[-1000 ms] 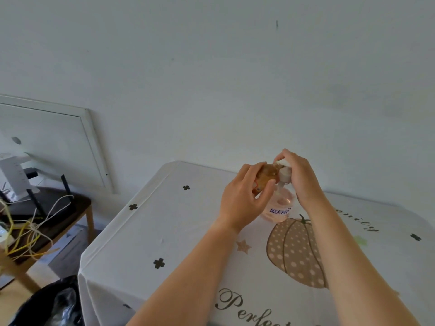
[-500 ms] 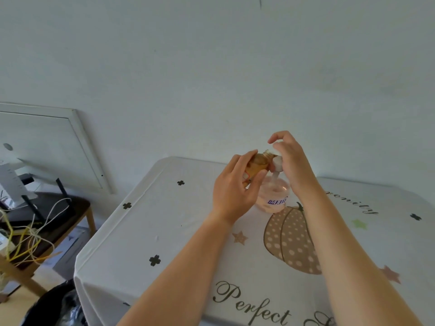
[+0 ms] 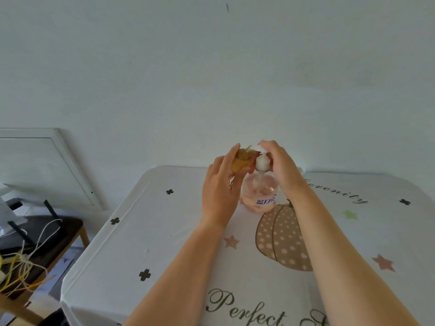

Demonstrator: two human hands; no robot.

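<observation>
Clearly the left hand (image 3: 219, 187) gripped the small amber bottle (image 3: 241, 160), tilted so its long axis ran up and rightward, with its open neck right at the spout of the pump head (image 3: 262, 161). The right hand (image 3: 282, 165) lay curled over that pump head, atop the pink dispenser (image 3: 259, 191) standing on the desk (image 3: 164, 231) between both hands.

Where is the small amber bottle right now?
Head view, centre: the left hand holds the amber bottle, its neck at the spout of the pump bottle, beside the right hand.
</observation>
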